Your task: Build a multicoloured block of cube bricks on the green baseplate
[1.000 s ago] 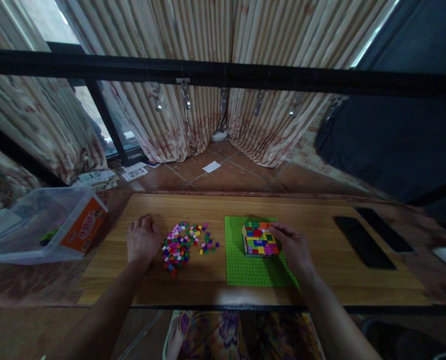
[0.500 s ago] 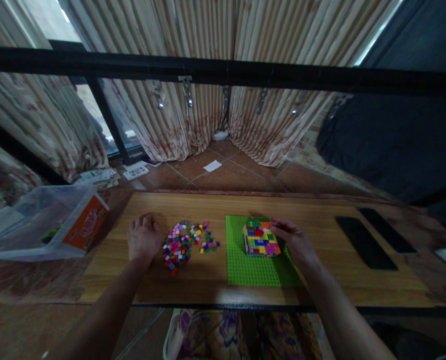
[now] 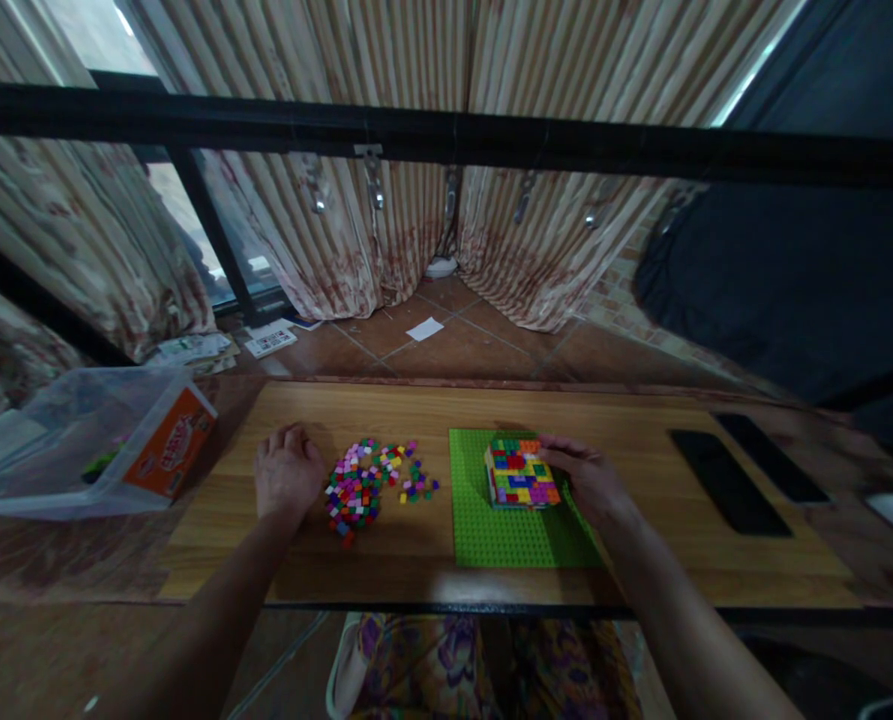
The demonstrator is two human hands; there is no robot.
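A green baseplate [image 3: 491, 535] lies on the wooden table [image 3: 416, 410]. On its far half stands a square block of many-coloured small bricks [image 3: 519, 472]. My right hand [image 3: 590, 483] rests against the block's right side, fingers curled along its edge. A loose heap of small coloured bricks [image 3: 363, 485] lies left of the baseplate. My left hand [image 3: 287, 475] rests knuckles-up on the table just left of the heap, fingers curled under; what they hold, if anything, is hidden.
A clear plastic tub with an orange label [image 3: 101, 445] sits tilted at the table's left end. Two dark phones [image 3: 723, 480] [image 3: 772, 457] lie on the right. A black bar [image 3: 446, 135] crosses in front of striped curtains [image 3: 386, 210]. Papers lie on the tiled floor [image 3: 446, 345].
My right hand slid a little from the block's top right corner down along its right side. My left hand stayed put.
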